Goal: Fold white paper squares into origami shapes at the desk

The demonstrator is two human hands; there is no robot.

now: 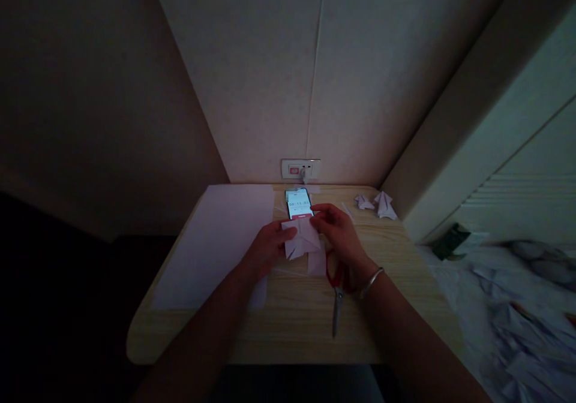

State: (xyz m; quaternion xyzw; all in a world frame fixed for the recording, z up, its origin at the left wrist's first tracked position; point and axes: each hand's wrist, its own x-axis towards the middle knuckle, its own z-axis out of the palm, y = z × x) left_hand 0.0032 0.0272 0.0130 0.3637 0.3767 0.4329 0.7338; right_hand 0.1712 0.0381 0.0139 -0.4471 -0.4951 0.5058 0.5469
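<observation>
Between my two hands is a small piece of folded white paper [302, 238], creased and with a slit or flap at its lower left. My left hand [270, 242] pinches its left side, thumb on top. At the upper right corner, my right hand [335, 228] grips the paper with thumb and fingers. Just beyond the paper lies a lit phone [299, 202] showing a timer. Red-handled scissors [337, 298] rest below my right hand, blades toward me, handles partly covered by the hand. A small paper square [317, 262] lies under the folded piece.
Large white sheets [216, 235] cover the left of the wooden table [288, 343]. Two folded paper shapes [386, 205] sit at the back right. A wall socket [300, 169] holds a plug behind the phone. Many folded papers [531, 343] lie on the floor at right.
</observation>
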